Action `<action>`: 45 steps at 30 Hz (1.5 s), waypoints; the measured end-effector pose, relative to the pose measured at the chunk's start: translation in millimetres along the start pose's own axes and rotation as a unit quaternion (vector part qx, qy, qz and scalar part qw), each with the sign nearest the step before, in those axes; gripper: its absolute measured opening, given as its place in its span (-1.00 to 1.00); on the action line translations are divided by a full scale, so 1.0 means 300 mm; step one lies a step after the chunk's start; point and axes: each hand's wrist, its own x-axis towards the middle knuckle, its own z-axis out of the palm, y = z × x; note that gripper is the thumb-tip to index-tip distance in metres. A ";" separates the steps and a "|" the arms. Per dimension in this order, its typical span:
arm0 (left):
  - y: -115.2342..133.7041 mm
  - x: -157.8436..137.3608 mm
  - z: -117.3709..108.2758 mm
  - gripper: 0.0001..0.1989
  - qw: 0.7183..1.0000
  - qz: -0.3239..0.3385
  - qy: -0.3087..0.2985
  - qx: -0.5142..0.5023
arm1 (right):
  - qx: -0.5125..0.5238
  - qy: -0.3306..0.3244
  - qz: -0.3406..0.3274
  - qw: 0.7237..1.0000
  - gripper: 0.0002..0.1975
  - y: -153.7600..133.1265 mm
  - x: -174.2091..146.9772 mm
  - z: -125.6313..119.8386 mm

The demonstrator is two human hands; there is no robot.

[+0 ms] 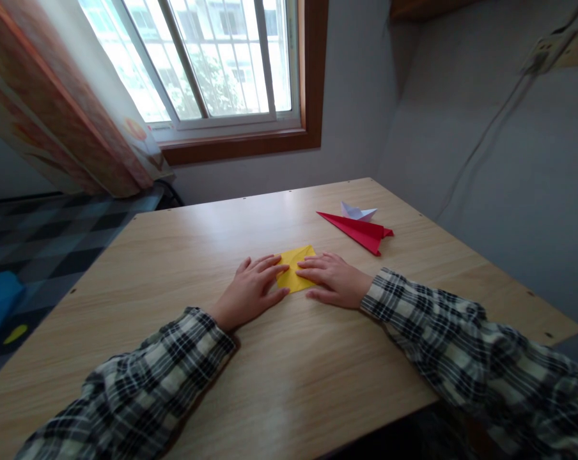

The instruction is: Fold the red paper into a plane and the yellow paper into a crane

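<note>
A folded piece of yellow paper (pixel 295 260) lies flat on the wooden table, with crease lines showing on its upper face. My left hand (pixel 254 286) rests on its left edge, fingers spread and lying flat, the thumb near the lower left corner. From the other side, my right hand (pixel 334 279) lies on the right part of the paper with its fingers stretched out flat. The fingertips of both hands come close to each other over the middle. Part of the paper's left and right edges is hidden beneath the fingers.
Behind my right hand lie a red paper plane (pixel 359 233) and a white paper boat (pixel 357 212). The wooden table (pixel 183 249) reaches toward the window (pixel 212 64) and a grey wall. A curtain (pixel 78 96) hangs at the left, above a checked cloth (pixel 78 223). A cable (pixel 481 144) runs down the right wall.
</note>
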 end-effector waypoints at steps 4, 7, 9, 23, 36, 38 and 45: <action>0.002 0.002 -0.001 -0.53 1.000 -0.004 -0.002 -0.002 | -0.012 0.000 0.017 1.000 -0.51 0.015 0.001 0.006; 0.003 0.002 -0.003 -0.53 1.000 -0.003 -0.007 -0.003 | -0.019 -0.002 0.033 0.999 -0.50 0.021 0.000 0.010; 0.003 0.002 -0.004 -0.53 1.000 -0.003 -0.008 -0.003 | -0.023 -0.002 0.046 0.999 -0.49 0.022 0.000 0.009; 0.006 -0.001 -0.012 -0.55 0.999 0.042 -0.022 -0.007 | -0.019 -0.011 0.093 0.995 -0.48 0.016 0.001 -0.007; 0.002 0.001 -0.008 -0.56 0.998 0.056 -0.012 -0.016 | -0.052 -0.014 0.209 0.977 -0.43 0.016 0.009 -0.002; 0.003 0.002 -0.007 -0.57 0.998 0.055 -0.011 -0.013 | -0.058 -0.004 0.224 0.973 -0.44 0.018 0.008 0.001; -0.004 -0.002 0.010 -0.61 0.998 0.063 0.016 -0.006 | -0.044 0.098 0.214 0.971 -0.54 0.037 0.008 0.004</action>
